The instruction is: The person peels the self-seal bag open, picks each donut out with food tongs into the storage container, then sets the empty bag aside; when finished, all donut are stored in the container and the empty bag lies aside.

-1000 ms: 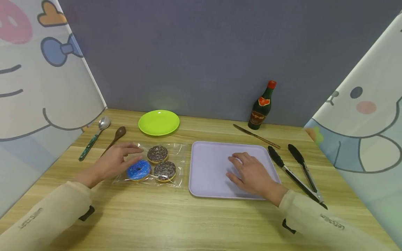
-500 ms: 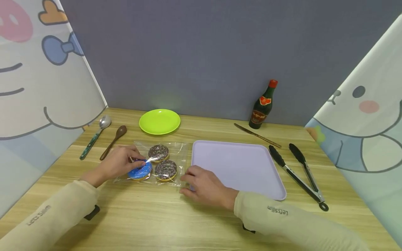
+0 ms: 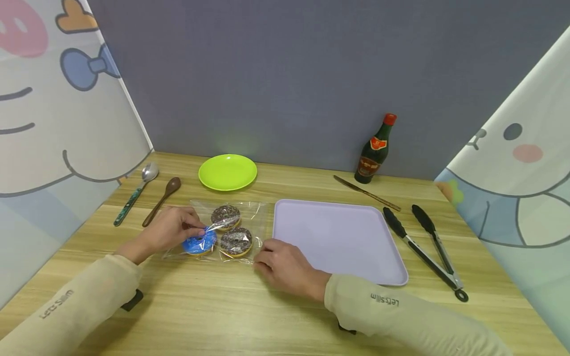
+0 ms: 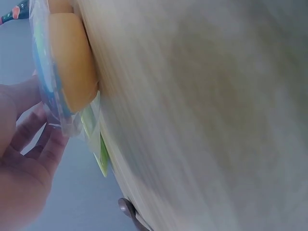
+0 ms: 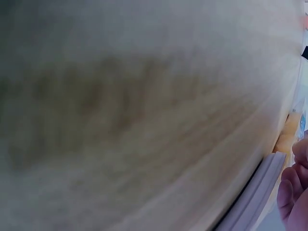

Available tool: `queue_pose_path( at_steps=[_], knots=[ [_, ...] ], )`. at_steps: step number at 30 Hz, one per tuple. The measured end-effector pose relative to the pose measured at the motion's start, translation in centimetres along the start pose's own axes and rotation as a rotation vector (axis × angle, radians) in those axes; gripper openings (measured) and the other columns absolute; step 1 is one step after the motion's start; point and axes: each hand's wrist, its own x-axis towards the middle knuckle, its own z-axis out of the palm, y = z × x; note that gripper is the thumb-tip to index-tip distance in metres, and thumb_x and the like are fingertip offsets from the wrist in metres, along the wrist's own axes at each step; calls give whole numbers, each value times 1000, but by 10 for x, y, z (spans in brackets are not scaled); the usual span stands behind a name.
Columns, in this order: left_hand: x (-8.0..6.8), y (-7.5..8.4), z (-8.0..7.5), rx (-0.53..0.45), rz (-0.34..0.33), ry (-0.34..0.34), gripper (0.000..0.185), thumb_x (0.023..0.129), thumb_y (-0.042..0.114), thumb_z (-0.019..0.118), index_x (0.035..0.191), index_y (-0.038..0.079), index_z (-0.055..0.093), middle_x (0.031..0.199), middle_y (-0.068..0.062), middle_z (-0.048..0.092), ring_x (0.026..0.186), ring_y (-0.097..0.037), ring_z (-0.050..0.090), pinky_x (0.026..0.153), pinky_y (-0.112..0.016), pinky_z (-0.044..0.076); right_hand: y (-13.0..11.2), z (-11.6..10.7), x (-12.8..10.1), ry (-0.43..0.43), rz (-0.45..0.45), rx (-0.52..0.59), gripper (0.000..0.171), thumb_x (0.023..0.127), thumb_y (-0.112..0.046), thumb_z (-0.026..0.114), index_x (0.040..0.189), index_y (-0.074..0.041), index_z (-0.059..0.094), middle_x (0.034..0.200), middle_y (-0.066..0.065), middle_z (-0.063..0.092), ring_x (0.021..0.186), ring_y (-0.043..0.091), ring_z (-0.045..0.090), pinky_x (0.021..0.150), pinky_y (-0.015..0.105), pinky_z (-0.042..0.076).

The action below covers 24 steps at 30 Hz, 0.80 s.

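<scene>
A clear plastic bag (image 3: 256,217) lies on the table with three donuts inside. One donut has blue icing (image 3: 199,244); a chocolate donut (image 3: 225,216) sits behind and another chocolate donut (image 3: 236,242) to the right. My left hand (image 3: 171,228) pinches the bag's film over the blue donut, with creases running from the fingertips. In the left wrist view, its thumb and fingers sit at the bag beside the donut's tan side (image 4: 74,62). My right hand (image 3: 285,264) pinches the bag's right edge near its front corner, fingers curled. Its fingertips are partly hidden in the head view.
A lilac tray (image 3: 338,237) lies right of the bag, close to my right hand. Beyond it are tongs (image 3: 429,257), a knife (image 3: 367,193) and a bottle (image 3: 374,151). A green plate (image 3: 227,172), a wooden spoon (image 3: 162,200) and a metal spoon (image 3: 135,195) lie behind and left.
My right hand has moved left from above the tray to the bag's right edge. My left hand has come down onto the bag and pinched its film over the blue donut.
</scene>
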Motion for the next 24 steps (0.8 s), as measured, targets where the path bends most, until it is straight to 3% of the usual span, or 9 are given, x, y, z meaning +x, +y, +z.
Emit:
queue_pose_path(
  at_steps=[7, 13, 24],
  knots=[
    [1, -1, 1, 19, 16, 4, 7, 74, 5, 80, 79, 9, 78, 75, 13, 60, 64, -3, 55, 54, -25, 45, 0, 1, -1, 30, 69, 115, 5, 82, -6, 69, 82, -10, 73, 75, -4, 60, 65, 3, 51, 61, 11, 42],
    [3, -2, 2, 22, 40, 14, 6, 73, 5, 81, 77, 9, 78, 74, 13, 60, 63, -3, 54, 52, -25, 45, 2, -1, -5, 38, 181, 267, 6, 81, -2, 69, 78, -8, 71, 71, -5, 57, 62, 1, 46, 57, 10, 39],
    [2, -3, 2, 25, 58, 20, 9, 71, 4, 82, 74, 11, 77, 74, 13, 61, 63, -3, 55, 53, -25, 46, 5, -4, -16, 26, 297, 323, 12, 76, 1, 66, 70, -9, 66, 67, -7, 54, 61, 1, 48, 54, 12, 41]
  ],
)
